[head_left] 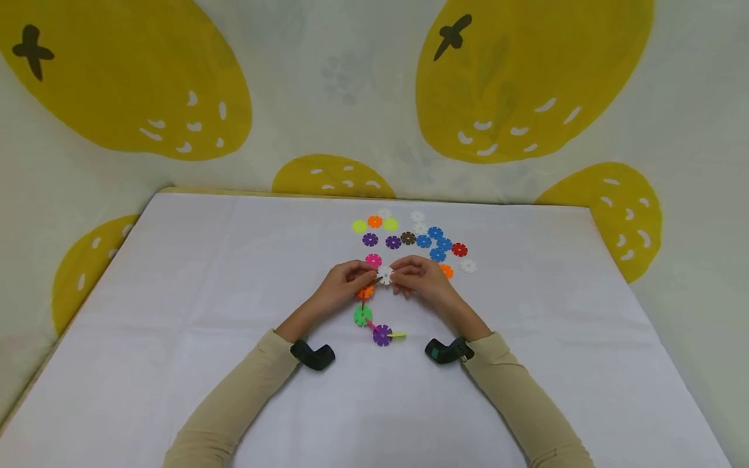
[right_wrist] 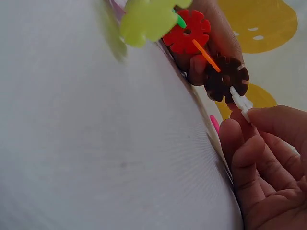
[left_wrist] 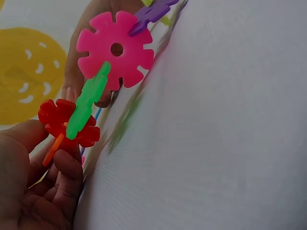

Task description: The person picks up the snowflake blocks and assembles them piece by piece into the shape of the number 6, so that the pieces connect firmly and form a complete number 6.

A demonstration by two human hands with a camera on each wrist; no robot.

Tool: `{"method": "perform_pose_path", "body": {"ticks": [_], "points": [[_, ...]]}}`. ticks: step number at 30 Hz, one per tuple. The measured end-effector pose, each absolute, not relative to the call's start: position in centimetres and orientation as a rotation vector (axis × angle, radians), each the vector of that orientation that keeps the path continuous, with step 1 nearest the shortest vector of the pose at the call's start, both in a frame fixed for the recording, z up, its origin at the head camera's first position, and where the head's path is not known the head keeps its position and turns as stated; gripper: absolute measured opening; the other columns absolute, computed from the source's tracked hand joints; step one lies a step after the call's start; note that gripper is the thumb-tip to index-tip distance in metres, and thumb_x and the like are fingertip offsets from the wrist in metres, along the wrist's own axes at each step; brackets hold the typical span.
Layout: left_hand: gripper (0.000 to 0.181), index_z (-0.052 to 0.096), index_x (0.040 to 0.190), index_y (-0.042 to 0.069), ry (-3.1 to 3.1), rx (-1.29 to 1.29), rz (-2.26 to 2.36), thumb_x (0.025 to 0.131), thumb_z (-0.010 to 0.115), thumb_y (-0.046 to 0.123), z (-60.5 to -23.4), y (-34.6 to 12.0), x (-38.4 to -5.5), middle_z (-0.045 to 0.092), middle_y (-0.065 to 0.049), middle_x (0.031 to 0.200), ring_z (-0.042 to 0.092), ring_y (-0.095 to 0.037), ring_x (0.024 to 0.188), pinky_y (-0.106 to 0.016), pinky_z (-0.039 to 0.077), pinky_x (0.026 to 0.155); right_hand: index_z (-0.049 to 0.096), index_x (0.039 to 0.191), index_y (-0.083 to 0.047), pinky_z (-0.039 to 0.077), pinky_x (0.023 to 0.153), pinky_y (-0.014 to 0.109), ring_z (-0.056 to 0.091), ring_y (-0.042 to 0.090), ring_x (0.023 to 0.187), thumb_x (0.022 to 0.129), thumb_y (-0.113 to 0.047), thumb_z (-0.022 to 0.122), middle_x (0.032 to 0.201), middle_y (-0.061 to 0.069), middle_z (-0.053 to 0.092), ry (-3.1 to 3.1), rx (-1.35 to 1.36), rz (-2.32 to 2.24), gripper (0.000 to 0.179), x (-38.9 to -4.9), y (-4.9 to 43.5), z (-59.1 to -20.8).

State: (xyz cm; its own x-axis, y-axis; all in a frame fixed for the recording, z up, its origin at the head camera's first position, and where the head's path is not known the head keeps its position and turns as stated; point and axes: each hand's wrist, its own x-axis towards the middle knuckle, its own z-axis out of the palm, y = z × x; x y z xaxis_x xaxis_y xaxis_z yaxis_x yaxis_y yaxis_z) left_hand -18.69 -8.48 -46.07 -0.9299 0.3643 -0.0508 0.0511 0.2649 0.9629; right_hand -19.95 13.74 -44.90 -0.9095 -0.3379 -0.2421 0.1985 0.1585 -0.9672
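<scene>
Between thumb and fingers, my right hand [head_left: 422,276] pinches a white notched disc [head_left: 385,275] by its edge. The white disc meets the rim of a dark brown notched disc [right_wrist: 221,85], which my left hand [head_left: 344,281] grips. From the brown disc runs a chain of slotted-together discs: orange [head_left: 366,292], red [right_wrist: 188,32], green [head_left: 363,315], pink [left_wrist: 115,50], purple [head_left: 383,335] and a yellow one [head_left: 398,335] at the free end. In the left wrist view the left fingers also lie close around the orange and red discs.
Loose notched discs lie beyond the hands: blue ones [head_left: 437,254], a red one [head_left: 459,249], purple ones [head_left: 370,240], another brown one [head_left: 407,238], a pink one [head_left: 373,260] and white ones [head_left: 468,266]. A white cloth covers the table [head_left: 175,325]. Behind it hangs a yellow-patterned curtain [head_left: 328,97].
</scene>
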Motion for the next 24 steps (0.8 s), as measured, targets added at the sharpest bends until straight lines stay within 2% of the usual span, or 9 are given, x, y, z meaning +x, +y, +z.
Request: {"method": "perform_pose_path", "body": {"ticks": [8,18,24], "points": [[0.026,0.068,0.112,0.001,2.311,0.451,1.638,0.098,0.062,0.022,-46.0,-8.2,-19.2,0.068,-0.008,0.096,0.056,-0.015,0.081,-0.022,0.047,0.074,0.063,0.114,0.002,0.050,0.059,0.023,0.063,0.017,0.070,0.093,-0.011,0.067,0.089,0.009,0.070,2.063,-0.221,-1.755,0.025,-20.0,13.9,-44.9],[0.024,0.069,0.111,0.001,2.332,0.451,1.621,0.097,0.063,0.020,-45.9,-8.4,-19.1,0.067,-0.007,0.094,0.056,-0.016,0.081,-0.021,0.047,0.073,0.065,0.111,0.002,0.050,0.060,0.024,0.060,0.018,0.070,0.096,-0.017,0.064,0.089,0.018,0.067,2.183,-0.374,-1.625,0.025,-20.5,15.4,-43.9],[0.024,0.068,0.112,0.000,2.309,0.433,1.647,0.097,0.062,0.018,-46.0,-8.5,-19.0,0.068,-0.009,0.097,0.056,-0.015,0.082,-0.020,0.047,0.073,0.066,0.111,0.002,0.049,0.061,0.024,0.057,0.019,0.069,0.094,-0.018,0.067,0.087,0.017,0.066,2.226,-0.362,-1.553,0.026,-20.9,16.9,-43.3]]}}
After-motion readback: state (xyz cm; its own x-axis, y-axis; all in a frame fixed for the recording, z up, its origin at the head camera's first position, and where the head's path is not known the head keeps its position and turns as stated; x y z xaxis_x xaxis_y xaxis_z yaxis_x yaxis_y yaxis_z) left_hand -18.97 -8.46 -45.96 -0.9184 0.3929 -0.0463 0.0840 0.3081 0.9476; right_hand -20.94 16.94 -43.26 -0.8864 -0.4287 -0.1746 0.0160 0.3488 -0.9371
